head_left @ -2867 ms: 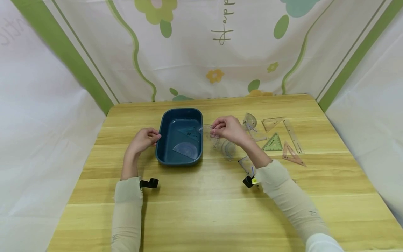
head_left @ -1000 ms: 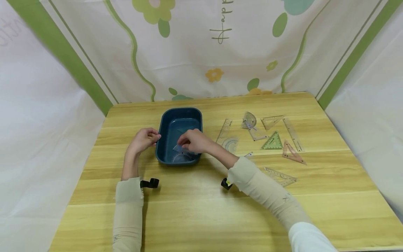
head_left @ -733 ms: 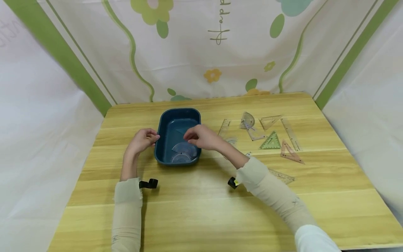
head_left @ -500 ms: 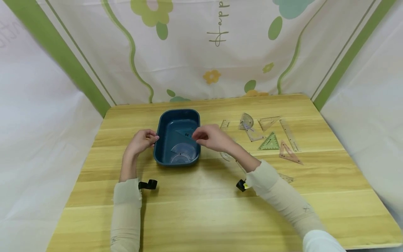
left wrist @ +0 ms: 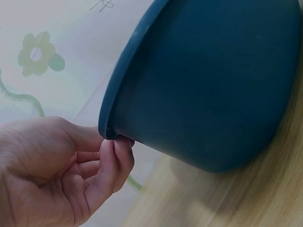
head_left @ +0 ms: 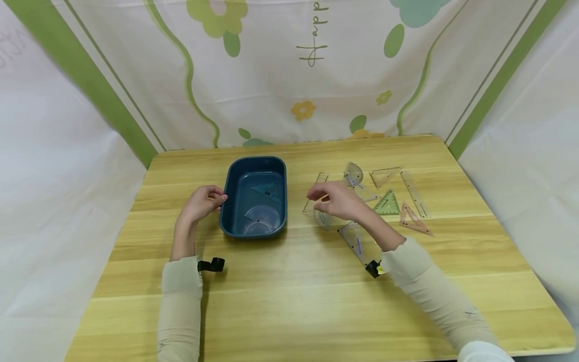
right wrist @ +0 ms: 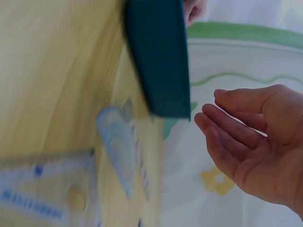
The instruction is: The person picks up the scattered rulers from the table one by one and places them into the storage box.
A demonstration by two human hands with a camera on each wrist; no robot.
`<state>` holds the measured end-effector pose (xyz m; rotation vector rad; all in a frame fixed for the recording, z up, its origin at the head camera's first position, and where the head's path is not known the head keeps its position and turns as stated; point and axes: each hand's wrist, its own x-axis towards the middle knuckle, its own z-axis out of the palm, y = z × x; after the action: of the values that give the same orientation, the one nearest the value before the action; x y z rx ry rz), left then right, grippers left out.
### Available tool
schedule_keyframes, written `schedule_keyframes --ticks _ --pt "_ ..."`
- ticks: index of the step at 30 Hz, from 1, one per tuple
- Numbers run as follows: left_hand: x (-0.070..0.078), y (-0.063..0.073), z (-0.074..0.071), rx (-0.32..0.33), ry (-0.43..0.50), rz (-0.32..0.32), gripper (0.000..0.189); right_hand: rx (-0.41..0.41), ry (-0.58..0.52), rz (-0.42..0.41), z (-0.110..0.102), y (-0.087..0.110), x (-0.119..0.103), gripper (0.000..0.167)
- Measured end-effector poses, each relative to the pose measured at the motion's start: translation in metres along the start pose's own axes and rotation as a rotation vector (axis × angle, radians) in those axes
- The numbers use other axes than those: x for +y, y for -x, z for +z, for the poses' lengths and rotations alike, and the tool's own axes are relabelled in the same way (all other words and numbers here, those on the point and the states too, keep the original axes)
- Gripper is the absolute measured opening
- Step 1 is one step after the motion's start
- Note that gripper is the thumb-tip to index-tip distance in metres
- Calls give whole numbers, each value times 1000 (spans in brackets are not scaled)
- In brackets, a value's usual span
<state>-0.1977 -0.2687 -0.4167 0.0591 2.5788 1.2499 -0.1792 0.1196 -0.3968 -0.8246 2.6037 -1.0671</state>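
A: What are the hands doing?

B: The left hand (head_left: 202, 202) pinches the rim of the blue box (head_left: 255, 165) at its left side. The right hand (head_left: 338, 200) holds nothing; its fingers are loosely bent, thumb apart, above the counter (head_left: 280, 301).

A: What's by it?

B: A clear ruler (head_left: 308, 207) and a clear protractor (head_left: 322, 219), close together to the right of the box; whether they overlap, I can't tell. A clear triangle (head_left: 349, 244) lies nearer the person, a green triangle (head_left: 388, 204) and a pink triangle (head_left: 414, 221) farther right.

A: And inside the box?

B: A see-through half-circle (head_left: 263, 220) at the near end, a dark-looking triangle (head_left: 270, 192) beyond it.

A: What could go wrong?

B: If the right hand goes for a flat piece, fingertips could slide off, since there's hardly an edge to get under. Two might lift together, being so close. Clear plastic on pale wood is easy to misjudge. And a tug from the left hand could drag or tip the box, gripped on one side only.
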Motion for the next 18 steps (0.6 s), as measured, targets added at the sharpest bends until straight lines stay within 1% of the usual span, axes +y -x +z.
schedule_keyframes --ticks 4,8,12,18 --pt "1 0 0 -4 4 -7 31 -5 37 13 -3 3 14 32" --pt "1 1 0 -5 7 -18 31 -29 109 34 -2 3 25 39" --pt "2 0 -1 -5 4 -12 31 -58 189 66 -1 2 32 46" --pt "2 0 -1 -9 9 -19 32 -107 297 89 4 -4 41 54"
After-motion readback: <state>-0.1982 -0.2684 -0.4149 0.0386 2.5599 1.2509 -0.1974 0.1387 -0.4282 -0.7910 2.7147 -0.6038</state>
